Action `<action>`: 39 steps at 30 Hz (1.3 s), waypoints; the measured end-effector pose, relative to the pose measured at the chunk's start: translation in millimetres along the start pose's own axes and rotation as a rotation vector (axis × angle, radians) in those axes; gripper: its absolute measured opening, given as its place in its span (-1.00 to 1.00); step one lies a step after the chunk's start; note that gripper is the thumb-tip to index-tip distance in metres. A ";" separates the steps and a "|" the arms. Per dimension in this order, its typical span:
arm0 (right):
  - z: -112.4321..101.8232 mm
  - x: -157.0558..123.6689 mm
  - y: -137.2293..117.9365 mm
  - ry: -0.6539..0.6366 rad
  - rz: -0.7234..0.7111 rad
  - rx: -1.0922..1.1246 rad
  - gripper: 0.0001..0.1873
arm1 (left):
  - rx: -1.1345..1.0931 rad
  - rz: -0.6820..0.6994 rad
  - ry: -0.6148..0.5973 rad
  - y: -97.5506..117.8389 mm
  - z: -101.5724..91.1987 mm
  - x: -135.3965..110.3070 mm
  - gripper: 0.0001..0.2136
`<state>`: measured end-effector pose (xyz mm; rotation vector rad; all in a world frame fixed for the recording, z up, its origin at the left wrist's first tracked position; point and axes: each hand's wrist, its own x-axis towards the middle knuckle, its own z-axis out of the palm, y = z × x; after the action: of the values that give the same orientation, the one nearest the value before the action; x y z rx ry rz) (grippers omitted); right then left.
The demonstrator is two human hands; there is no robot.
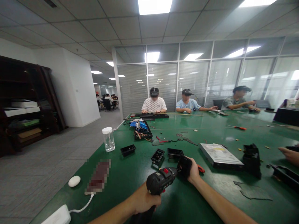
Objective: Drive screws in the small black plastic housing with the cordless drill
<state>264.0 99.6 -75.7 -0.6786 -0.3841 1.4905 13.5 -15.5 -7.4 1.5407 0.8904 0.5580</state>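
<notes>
My left hand (148,199) is wrapped round the grip of a black cordless drill (161,180) with a red switch on top. The drill's nose points right, up against a small black plastic box (184,167). My right hand (193,170) grips that box at its right side and holds it tilted above the table. Whether the drill's bit touches a screw cannot be made out. Just beyond stand two similar black housings, an open one (157,156) and another (174,152). Farther left lies a third black housing (128,150). An orange-handled tool (201,169) lies partly behind my right hand.
On the green table (126,183) are a clear jar (108,141), a phone (99,175) on a white cable, a white oval object (74,181), a disc drive (220,155), black plastic parts (251,160) and loose wires (163,140). Several people sit around the table; one's hand (291,155) shows at right.
</notes>
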 end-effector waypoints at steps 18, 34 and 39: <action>3.0 -2.0 -0.6 -0.012 -0.016 -0.008 -0.87 | 0.018 -0.013 -0.001 0.1 -0.1 1.2 -0.86; -3.8 5.5 1.9 0.008 -0.016 0.008 -0.86 | 0.007 -0.046 0.030 2.2 0.5 0.1 -0.89; -0.5 1.3 0.7 0.006 0.001 0.007 -0.86 | 0.013 -0.042 0.011 1.9 -0.2 1.0 -0.89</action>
<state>263.9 100.7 -76.7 -0.6779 -0.3740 1.4892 14.4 -14.7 -5.6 1.5280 0.9343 0.5320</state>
